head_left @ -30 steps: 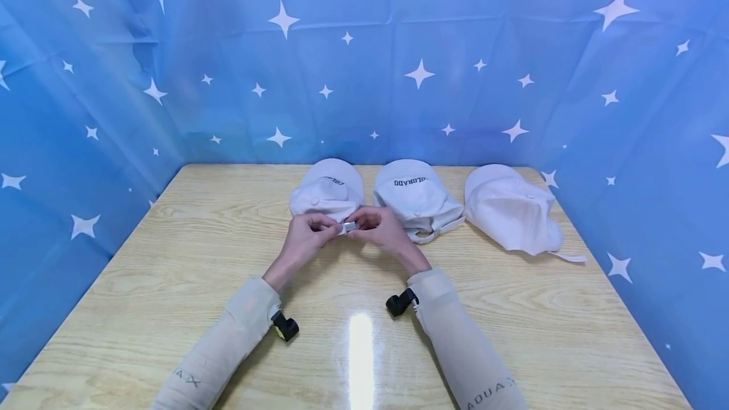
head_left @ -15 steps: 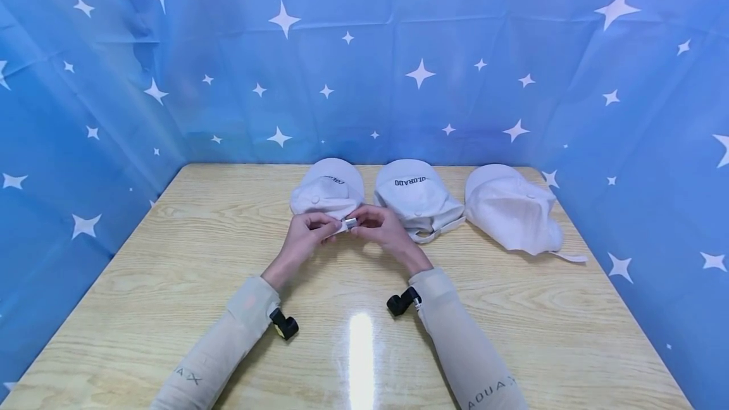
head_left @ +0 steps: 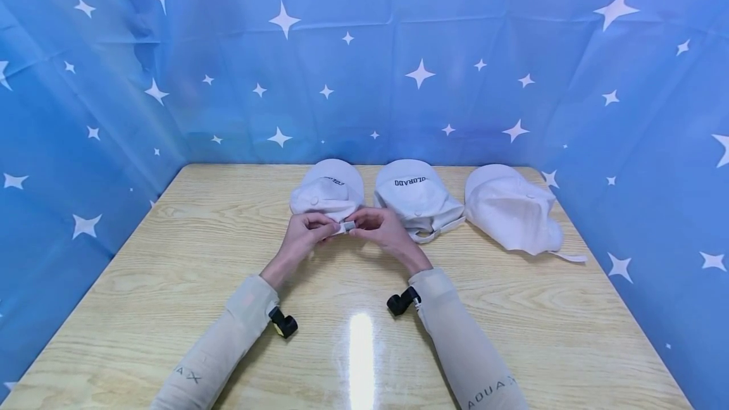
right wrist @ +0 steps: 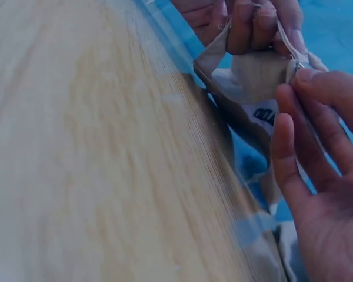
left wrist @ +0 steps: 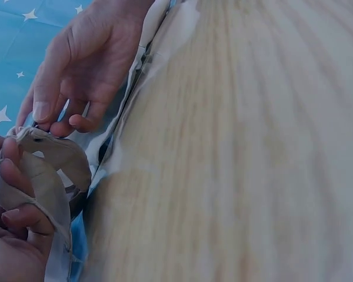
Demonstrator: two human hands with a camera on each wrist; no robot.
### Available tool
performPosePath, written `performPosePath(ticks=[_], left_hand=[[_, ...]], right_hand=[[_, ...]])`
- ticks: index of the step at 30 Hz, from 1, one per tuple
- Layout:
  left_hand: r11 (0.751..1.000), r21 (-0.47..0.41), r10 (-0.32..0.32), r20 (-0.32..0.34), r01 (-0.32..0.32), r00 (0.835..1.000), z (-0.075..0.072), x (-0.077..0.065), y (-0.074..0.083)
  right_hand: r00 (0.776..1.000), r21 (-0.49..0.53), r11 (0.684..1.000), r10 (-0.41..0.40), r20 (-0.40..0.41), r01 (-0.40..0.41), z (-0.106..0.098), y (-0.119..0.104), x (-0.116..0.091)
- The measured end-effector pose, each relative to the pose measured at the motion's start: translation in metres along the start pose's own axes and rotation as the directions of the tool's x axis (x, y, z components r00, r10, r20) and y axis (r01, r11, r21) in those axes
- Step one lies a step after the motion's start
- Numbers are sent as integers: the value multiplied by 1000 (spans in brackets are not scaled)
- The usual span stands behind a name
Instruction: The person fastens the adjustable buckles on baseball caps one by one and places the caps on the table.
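A white cap (head_left: 326, 198) with dark lettering lies at the left of a row, brim toward the backdrop. At its back edge my left hand (head_left: 304, 236) pinches the cap's strap, its fingers curled through the strap loop (left wrist: 38, 182) in the left wrist view. My right hand (head_left: 387, 233) pinches the strap's small metal buckle (head_left: 349, 226) between thumb and fingertips. From the right wrist, the right hand (right wrist: 326, 147) is at the strap's end, facing the left hand (right wrist: 247, 23). How far the strap runs through the buckle is hidden by the fingers.
A second white cap (head_left: 412, 198) lettered COLORADO, its strap looped at the back, lies just right of my right hand. Farther right lies a third white cap (head_left: 509, 211) with its strap end loose on the wooden table (head_left: 188, 258). A blue star-patterned curtain (head_left: 353, 106) encloses the table's back and sides.
The buckle tilted upward a little about half a second ago and now sits lower and flatter between the fingertips. Both hands keep nearly the same place; the caps stay put.
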State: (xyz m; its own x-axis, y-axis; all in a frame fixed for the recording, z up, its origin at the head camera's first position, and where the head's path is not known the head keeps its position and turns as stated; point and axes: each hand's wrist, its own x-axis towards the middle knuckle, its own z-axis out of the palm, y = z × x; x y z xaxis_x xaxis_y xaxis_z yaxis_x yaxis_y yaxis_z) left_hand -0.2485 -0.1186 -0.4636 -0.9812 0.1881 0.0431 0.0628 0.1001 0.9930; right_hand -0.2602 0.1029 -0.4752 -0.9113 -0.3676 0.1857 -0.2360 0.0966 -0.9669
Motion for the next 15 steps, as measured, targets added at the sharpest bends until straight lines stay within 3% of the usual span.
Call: performPosePath(ticks=[15], left_hand=[[995, 86, 47, 9, -48, 999, 2, -4, 4]], right_hand=[[1000, 38, 999, 6, -11, -5, 1, 0, 0]])
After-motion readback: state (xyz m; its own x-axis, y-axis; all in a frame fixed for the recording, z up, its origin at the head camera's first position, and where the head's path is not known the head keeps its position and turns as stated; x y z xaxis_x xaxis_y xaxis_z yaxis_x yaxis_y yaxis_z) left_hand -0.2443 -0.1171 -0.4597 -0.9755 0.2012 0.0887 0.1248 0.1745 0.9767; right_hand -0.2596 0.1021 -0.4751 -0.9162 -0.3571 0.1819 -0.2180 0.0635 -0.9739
